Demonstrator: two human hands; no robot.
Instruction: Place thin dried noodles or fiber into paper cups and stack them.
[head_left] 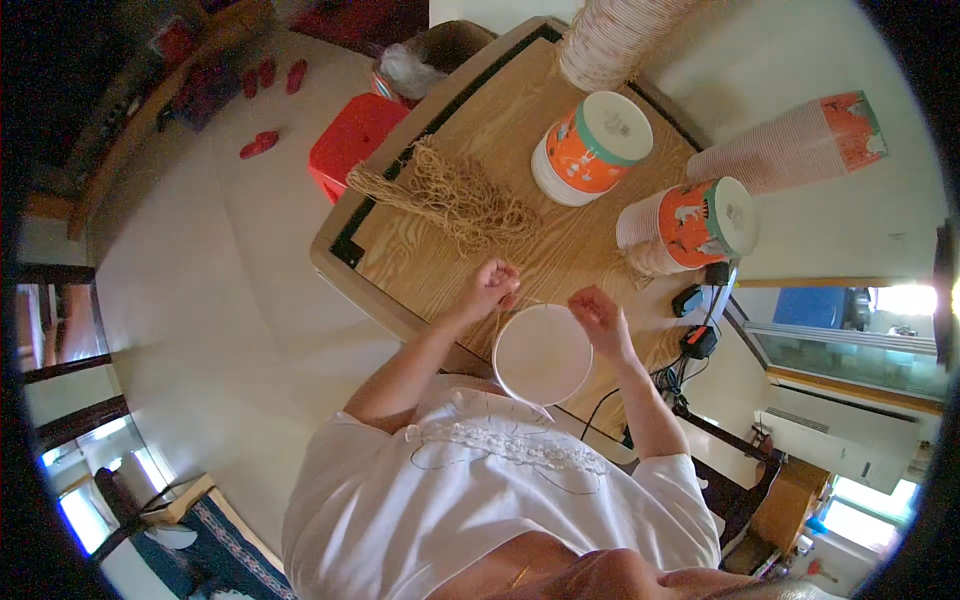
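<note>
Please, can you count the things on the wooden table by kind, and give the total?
Stacks of paper cups or lids: 4
Bundle of tan string: 1
White round cup between left hand and right hand: 1
Total: 6

We see left hand pinching tan string | right hand at white round lid | string bundle on wooden table

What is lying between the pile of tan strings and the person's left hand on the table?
In the head view, only bare wooden table separates the string pile from the left hand.
</note>
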